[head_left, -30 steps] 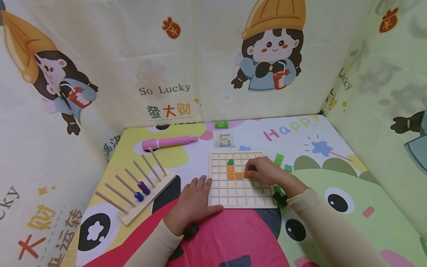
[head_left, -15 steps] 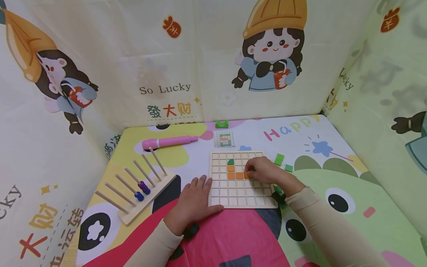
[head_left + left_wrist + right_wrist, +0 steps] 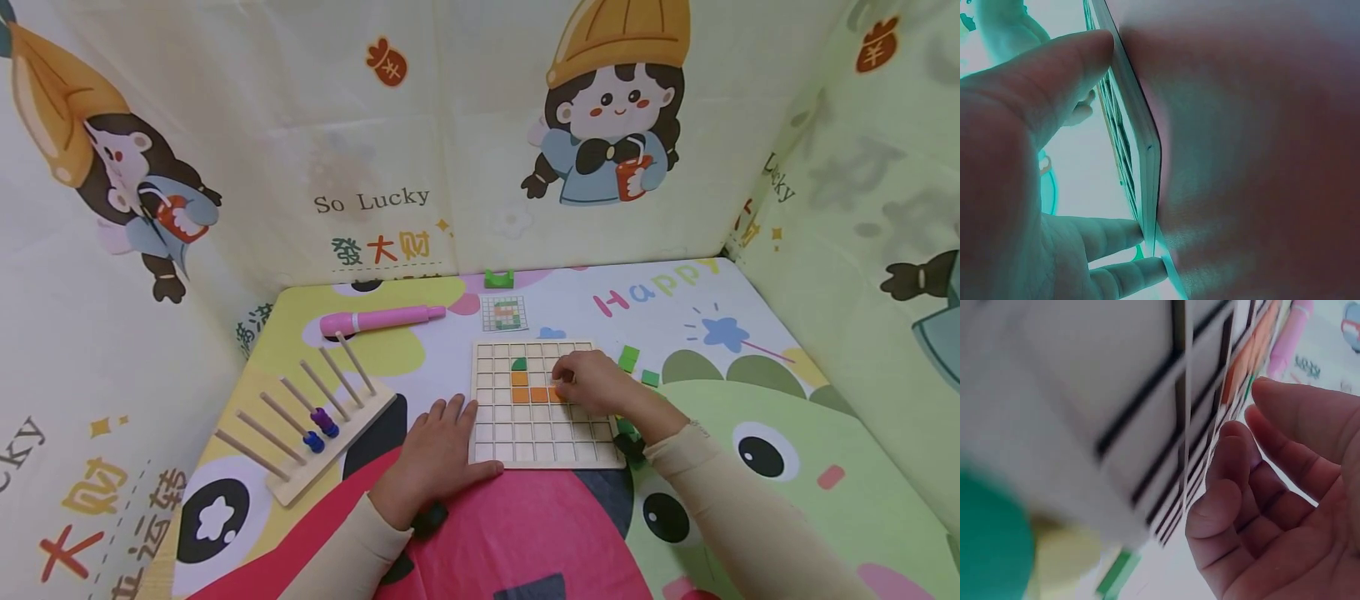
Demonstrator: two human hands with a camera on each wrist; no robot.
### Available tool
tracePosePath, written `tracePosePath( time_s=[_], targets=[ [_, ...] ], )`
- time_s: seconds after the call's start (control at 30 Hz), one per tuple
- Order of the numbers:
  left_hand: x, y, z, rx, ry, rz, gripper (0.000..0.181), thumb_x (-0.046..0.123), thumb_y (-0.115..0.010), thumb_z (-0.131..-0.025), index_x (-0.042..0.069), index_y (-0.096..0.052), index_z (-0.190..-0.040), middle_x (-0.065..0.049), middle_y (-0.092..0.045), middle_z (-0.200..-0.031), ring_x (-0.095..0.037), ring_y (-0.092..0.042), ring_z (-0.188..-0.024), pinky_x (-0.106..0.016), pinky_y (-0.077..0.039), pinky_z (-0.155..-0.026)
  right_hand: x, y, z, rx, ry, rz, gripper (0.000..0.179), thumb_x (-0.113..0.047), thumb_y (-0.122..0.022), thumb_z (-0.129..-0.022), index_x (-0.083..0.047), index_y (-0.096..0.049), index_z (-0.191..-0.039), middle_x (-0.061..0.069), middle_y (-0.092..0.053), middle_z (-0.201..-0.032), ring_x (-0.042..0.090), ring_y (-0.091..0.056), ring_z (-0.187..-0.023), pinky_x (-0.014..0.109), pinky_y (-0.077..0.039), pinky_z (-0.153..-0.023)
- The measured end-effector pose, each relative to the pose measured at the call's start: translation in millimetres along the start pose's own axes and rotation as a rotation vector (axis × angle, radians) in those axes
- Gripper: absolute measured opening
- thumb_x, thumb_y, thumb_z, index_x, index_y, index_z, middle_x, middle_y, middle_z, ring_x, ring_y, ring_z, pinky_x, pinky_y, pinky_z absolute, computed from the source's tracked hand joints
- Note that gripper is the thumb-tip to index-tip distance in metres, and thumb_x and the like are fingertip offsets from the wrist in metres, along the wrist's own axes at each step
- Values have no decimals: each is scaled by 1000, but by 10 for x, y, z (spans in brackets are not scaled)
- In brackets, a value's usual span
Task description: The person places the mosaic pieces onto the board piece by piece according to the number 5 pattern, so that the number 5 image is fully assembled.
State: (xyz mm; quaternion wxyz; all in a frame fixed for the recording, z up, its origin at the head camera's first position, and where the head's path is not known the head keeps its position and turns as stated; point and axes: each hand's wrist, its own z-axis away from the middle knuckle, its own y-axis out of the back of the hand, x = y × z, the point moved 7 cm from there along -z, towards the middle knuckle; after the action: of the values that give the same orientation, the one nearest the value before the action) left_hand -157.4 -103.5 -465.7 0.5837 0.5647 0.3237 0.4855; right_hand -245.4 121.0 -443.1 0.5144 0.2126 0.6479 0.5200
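Note:
A wooden grid board (image 3: 495, 450) lies on the table in the head view. A green quarter-round piece (image 3: 519, 364) and several orange square tiles (image 3: 539, 395) fill some of its cells, forming an L. My right hand (image 3: 596, 383) is over the board's right half, its fingers curled, thumb and fingertips at the last orange tile (image 3: 557, 394) of the row and partly covering it. My left hand (image 3: 438, 446) rests at the board's lower left corner. In the left wrist view its thumb (image 3: 1079, 56) touches one edge of the board and two fingers (image 3: 1116, 237) another.
Behind the board lie a printed pattern card (image 3: 504, 314) and a green holder (image 3: 498, 279). A pink pen-shaped stick (image 3: 382, 320) is at the back left. On the left stands a peg rack (image 3: 330, 446) with purple and blue beads. Green tiles (image 3: 628, 358) lie right of the board.
Almost nothing differs: both hands stay where they were on the board, with the right fingertips still at the orange tile.

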Motion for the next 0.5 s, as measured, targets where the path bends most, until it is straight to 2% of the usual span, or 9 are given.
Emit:
tracePosePath(
  time_s=[0.17, 0.33, 0.4, 0.5],
  targets=[
    [6, 1, 1, -1, -3, -10, 107, 73, -73, -78, 10, -41, -158, -15, -43, -158, -38, -42, -143, -58, -44, -112, 235, 232, 92, 77, -29, -19, 17, -11, -66, -98, -1, -72, -110, 8, -71, -96, 23, -62, -85, 44, -55, -80],
    [6, 3, 2, 6, -2, -18, 107, 72, -74, -77, 10, -42, -158, -15, -44, -158, -38, -43, -142, -58, -44, -111, 648, 420, 153, 142, -162, 17, 25, -14, -66, -99, 4, -70, -117, 18, -71, -103, 30, -64, -89, 49, -55, -81],
    [9, 4, 2, 5, -2, -15, 107, 72, -74, -77, 10, -42, -158, -15, -44, -158, -38, -43, -142, -58, -44, -111, 794, 469, 170, 145, -215, 33, 30, -16, -66, -99, 5, -69, -120, 22, -70, -108, 34, -65, -93, 52, -55, -83],
    [15, 3, 2, -2, -3, -9, 107, 72, -74, -77, 10, -42, -158, -15, -44, -158, -39, -42, -143, -58, -44, -111, 944, 508, 194, 103, -274, 53, 40, -20, -65, -99, 8, -65, -128, 29, -67, -118, 43, -65, -103, 56, -55, -85]
  ],
)
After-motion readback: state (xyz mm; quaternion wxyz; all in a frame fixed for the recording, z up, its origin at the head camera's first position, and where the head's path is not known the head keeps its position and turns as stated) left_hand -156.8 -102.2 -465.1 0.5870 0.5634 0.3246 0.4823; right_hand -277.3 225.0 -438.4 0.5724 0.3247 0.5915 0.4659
